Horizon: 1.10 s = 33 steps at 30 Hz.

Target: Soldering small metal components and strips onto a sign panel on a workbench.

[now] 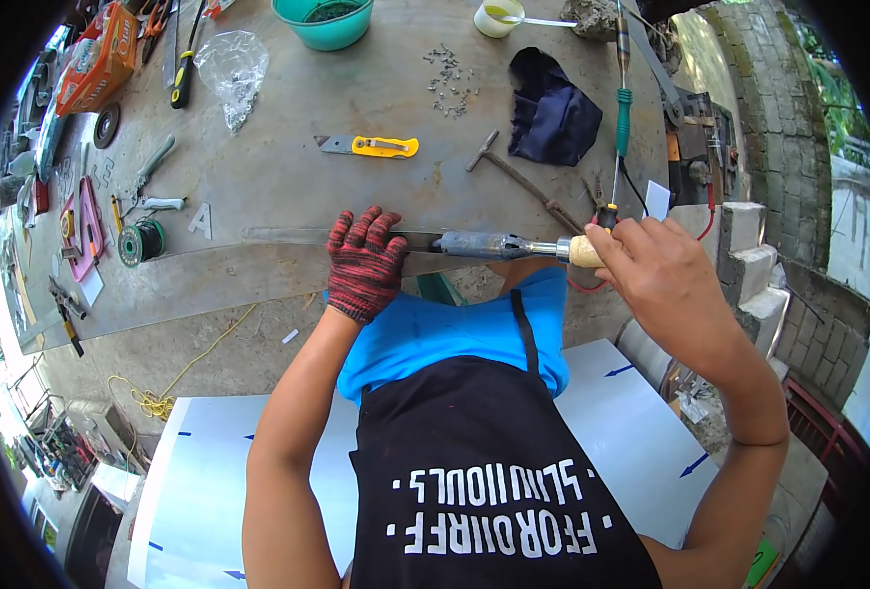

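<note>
My left hand (366,263), in a red-and-black knit glove, grips a long flat metal strip (293,236) along the table's near edge, its fingers over the top. My right hand (669,285) is bare and closed round the pale wooden handle of a large soldering iron (482,245). The iron lies level, its dark barrel pointing left at the strip's right end. Whether its tip touches the strip, I cannot tell. Beyond my hands lie a yellow utility knife (384,147) and a rusty T-shaped metal rod (523,182).
On the metal table (288,88) are a teal bowl (325,25), small metal bits (450,80), a dark cloth (553,108), a second soldering iron with a green grip (623,123), a wire spool (141,241), a white letter A (200,221), pliers (150,187) and a screwdriver (182,83).
</note>
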{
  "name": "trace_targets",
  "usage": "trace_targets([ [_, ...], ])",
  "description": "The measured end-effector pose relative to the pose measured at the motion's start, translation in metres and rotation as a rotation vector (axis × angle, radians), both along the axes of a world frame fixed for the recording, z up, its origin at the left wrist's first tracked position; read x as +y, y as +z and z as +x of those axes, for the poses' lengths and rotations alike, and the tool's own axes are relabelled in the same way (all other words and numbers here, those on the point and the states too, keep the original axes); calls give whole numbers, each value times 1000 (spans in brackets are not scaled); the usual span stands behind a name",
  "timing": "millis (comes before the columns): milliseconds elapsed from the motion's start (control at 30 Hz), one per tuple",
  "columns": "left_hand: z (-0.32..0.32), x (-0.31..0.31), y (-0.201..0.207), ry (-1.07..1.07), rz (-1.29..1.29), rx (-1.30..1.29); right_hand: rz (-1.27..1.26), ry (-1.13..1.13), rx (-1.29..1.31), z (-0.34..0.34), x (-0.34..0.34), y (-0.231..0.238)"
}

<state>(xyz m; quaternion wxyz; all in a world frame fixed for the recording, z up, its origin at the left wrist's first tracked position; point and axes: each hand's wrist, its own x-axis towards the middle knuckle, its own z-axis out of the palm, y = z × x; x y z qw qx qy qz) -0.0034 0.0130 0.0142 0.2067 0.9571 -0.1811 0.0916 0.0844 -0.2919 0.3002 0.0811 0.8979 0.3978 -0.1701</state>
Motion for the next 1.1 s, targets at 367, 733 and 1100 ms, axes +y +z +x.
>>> trace_targets([
  [367, 0, 2, 1, 3, 0, 5, -41, 39, -16, -1, 8, 4],
  [733, -1, 1, 0, 0, -29, 7, -109, 60, -15, -1, 17, 8],
  [1100, 0, 1, 4, 3, -2, 1, -157, 84, -68, -2, 24, 8],
])
